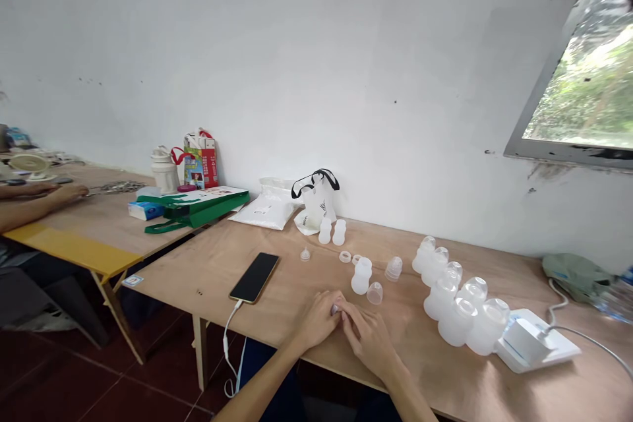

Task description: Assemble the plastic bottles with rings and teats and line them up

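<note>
My left hand and my right hand meet near the table's front edge. Both have their fingers closed together around a small pale piece, mostly hidden, whose kind I cannot make out. Just beyond them stands a frosted white baby bottle without a cap. Beside it are a clear dome cap and another clear cap. White collar rings lie behind the bottle. A clear nipple sits further left. Two more open bottles stand at the back.
Several capped bottles stand at right, by a white power strip. A phone on a cable lies left. White bags rest against the wall; a green bag lies further left. Another person's hand is at the neighbouring table.
</note>
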Tool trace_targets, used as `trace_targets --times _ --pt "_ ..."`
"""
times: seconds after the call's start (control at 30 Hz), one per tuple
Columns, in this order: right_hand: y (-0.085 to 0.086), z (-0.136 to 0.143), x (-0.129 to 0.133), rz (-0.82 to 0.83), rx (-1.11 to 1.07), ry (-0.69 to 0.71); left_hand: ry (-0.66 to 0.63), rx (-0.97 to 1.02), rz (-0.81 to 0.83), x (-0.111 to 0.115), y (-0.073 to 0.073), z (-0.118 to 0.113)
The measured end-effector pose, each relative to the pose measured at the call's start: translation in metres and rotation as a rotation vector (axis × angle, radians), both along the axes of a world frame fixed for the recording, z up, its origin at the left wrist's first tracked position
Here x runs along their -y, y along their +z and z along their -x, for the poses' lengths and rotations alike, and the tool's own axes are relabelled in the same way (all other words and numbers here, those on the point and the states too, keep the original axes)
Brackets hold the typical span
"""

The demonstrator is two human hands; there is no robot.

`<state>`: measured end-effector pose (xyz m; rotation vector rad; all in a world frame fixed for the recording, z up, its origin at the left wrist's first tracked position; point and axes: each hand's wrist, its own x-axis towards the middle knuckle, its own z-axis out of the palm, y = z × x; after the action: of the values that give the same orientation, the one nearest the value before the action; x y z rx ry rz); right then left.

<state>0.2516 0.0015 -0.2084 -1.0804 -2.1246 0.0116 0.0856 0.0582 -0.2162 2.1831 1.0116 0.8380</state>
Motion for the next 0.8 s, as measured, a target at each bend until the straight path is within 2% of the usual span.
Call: trace_targets --times 0.1,0.2,0.33,0.47,0.6,0.8 --pt "-0.001 -0.001 0.001 -0.124 -0.054 0.013 -0.003 0.043 0.012 0.000 0.002 -0.001" --pt "-0.002 -0.002 0.000 -0.181 -0.132 -0.003 -0.003 0.184 0.114 -0.001 0.005 -0.001" --pt "0.001 -0.002 -0.004 -0.025 -0.140 -0.147 -0.079 0.385 0.274 0.002 0.012 -0.002" --pt "0.005 -0.001 -0.005 0.130 -0.155 -0.227 -0.102 0.438 0.268 0.010 0.017 -0.003" --pt "0.009 -0.002 -0.001 0.220 -0.187 -0.165 -0.073 0.457 0.233 0.012 0.018 -0.002" --pt "0.011 -0.004 0.000 0.311 -0.266 -0.030 -0.120 0.404 0.255 0.009 0.012 0.000"
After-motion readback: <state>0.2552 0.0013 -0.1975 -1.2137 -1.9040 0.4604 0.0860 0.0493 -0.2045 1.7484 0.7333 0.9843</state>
